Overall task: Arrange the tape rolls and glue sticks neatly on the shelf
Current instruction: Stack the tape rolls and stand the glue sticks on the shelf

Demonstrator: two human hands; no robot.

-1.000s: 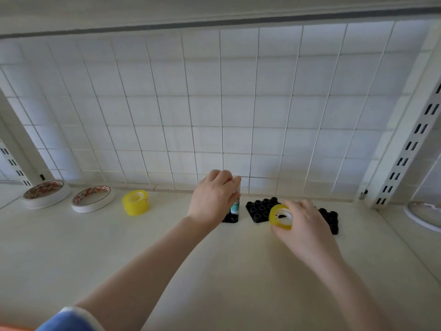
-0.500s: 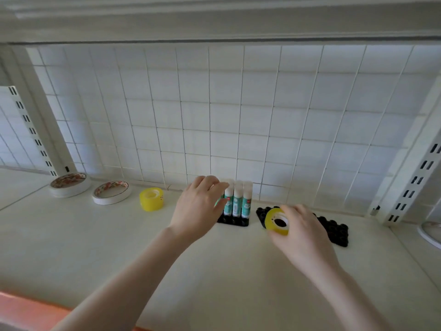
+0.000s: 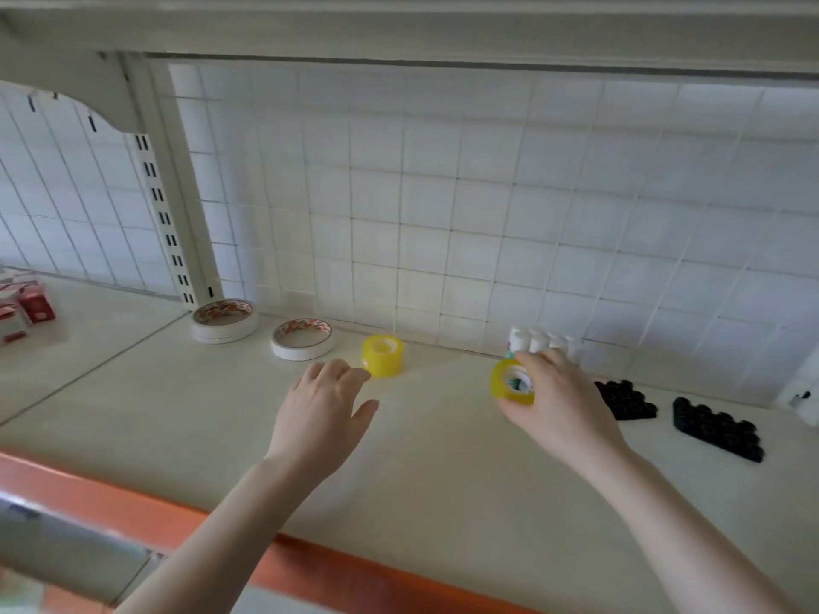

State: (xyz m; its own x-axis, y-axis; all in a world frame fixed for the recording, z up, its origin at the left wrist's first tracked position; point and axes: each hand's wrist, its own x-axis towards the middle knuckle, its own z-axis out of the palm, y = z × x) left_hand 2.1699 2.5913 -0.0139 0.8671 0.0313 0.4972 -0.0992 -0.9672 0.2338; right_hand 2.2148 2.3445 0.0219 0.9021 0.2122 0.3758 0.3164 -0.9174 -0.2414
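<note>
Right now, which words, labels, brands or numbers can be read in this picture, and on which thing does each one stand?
No text can be read.
Red and white boxes: print too blurred.
Glue sticks: labels hidden behind the right hand.
Held yellow tape roll: core marking too small.
White tape rolls: red pattern only, no letters legible.

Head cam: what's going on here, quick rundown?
A person is sorting stationery on a shelf. The right hand grips a yellow tape roll, held above the shelf in front of a cluster of upright glue sticks at the back wall. The left hand is open and empty, reaching toward a second yellow roll standing on the shelf. Left of that lie two white tape rolls. Two black holders sit to the right.
</note>
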